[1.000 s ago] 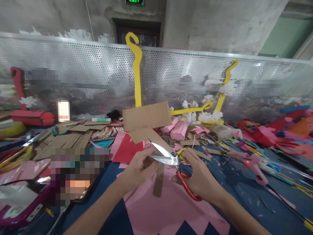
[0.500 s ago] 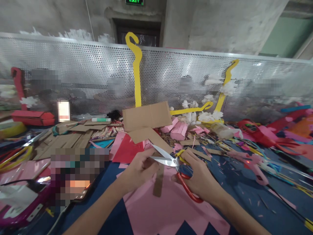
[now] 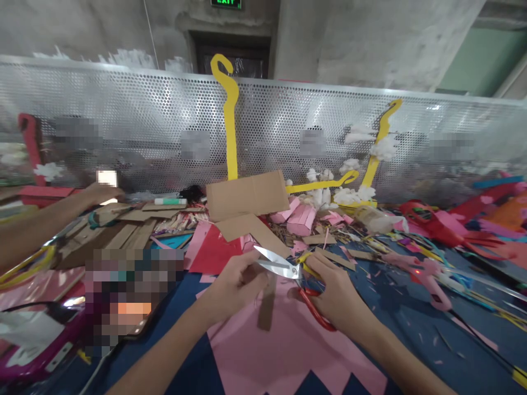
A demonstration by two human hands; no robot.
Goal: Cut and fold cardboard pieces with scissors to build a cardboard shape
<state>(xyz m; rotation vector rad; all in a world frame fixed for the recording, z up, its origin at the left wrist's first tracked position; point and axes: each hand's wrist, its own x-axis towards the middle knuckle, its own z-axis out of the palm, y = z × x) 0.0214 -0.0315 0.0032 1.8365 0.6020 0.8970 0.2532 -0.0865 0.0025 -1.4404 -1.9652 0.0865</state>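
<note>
My right hand (image 3: pixel 329 282) grips a pair of scissors (image 3: pixel 284 265) with red and yellow handles. The blades, nearly closed, point left and reach the fingers of my left hand (image 3: pixel 241 282). Those fingers are pinched together beside a narrow brown cardboard strip (image 3: pixel 267 310), which appears held there; the exact grip is partly hidden. Under both hands spreads a pink paper sheet (image 3: pixel 288 351) with a zigzag lower edge. Just beyond lie red paper (image 3: pixel 216 249) and a bent cardboard piece (image 3: pixel 253 230).
Another person's hand (image 3: pixel 101 193) reaches in from the left. A pink glue gun (image 3: pixel 428 280) with a cord lies at right. Behind stand a cardboard box (image 3: pixel 248 196), a yellow paper hook shape (image 3: pixel 230 126) and a perforated metal screen (image 3: pixel 164 109). A phone (image 3: pixel 140 323) lies left.
The scissor blades have closed further, and the red handle has moved slightly up and left. Another person's arm has entered from the left. My left hand has stayed nearly still.
</note>
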